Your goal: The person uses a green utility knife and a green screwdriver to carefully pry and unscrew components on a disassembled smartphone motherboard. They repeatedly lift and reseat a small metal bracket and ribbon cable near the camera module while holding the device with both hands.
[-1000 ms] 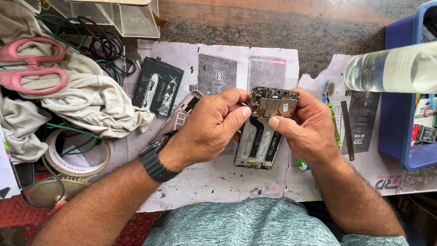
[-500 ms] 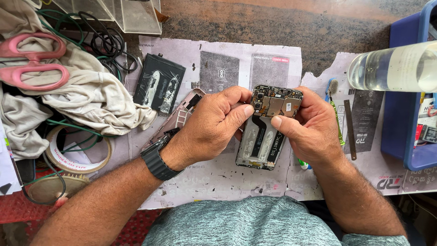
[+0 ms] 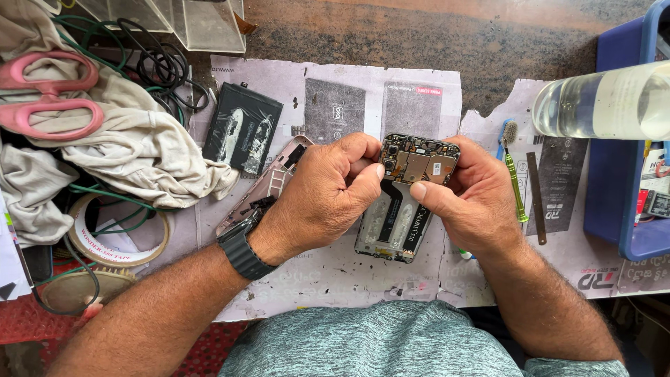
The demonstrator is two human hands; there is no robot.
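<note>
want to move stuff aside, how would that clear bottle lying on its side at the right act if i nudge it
The bottle looks round and lies on its side across the blue tray, so it would probably roll. It seems full of clear liquid, so likely heavy. Its smooth wall may be slippery.

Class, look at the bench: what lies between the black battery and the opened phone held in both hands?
In the head view, a pinkish phone back cover lies between the black battery and the opened phone, partly hidden under the left hand.

Two hands (left hand (image 3: pixel 328 192), right hand (image 3: pixel 471 195)); one opened phone (image 3: pixel 405 209); one black battery (image 3: pixel 243 136); one pair of pink scissors (image 3: pixel 45 98); two tape rolls (image 3: pixel 118 230); one clear bottle (image 3: pixel 604 101); one green-handled brush (image 3: pixel 514 171).
</note>
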